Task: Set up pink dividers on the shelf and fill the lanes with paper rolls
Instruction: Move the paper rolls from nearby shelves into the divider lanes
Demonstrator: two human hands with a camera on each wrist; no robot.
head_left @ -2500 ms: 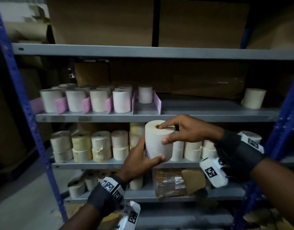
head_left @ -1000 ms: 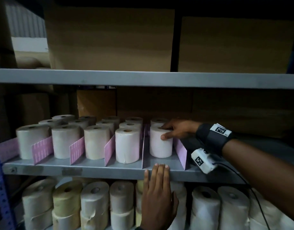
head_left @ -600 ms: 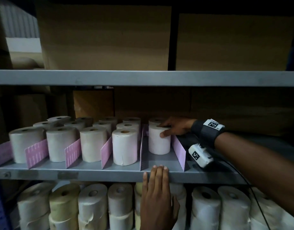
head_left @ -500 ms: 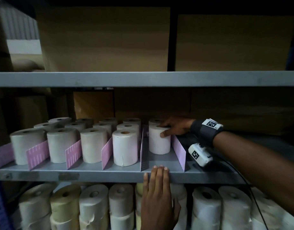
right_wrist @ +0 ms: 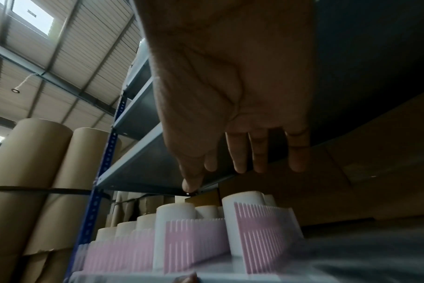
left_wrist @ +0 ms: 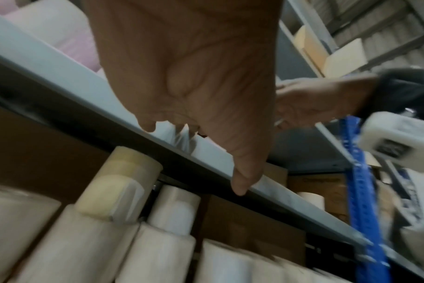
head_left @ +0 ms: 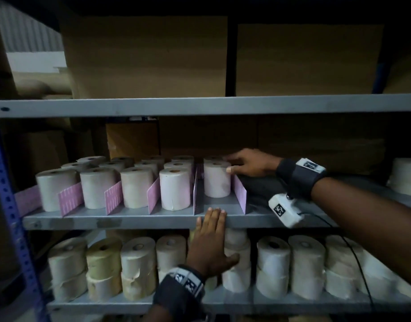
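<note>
The grey shelf [head_left: 134, 218] carries paper rolls between pink dividers [head_left: 239, 192], much as half a second ago. The left hand [head_left: 210, 242] stays flat, fingers straight on the shelf's front edge. The right hand [head_left: 248, 162], fingers relaxed, has barely shifted, thumb touching the newest paper roll [head_left: 217, 180] standing in the rightmost lane.
</note>
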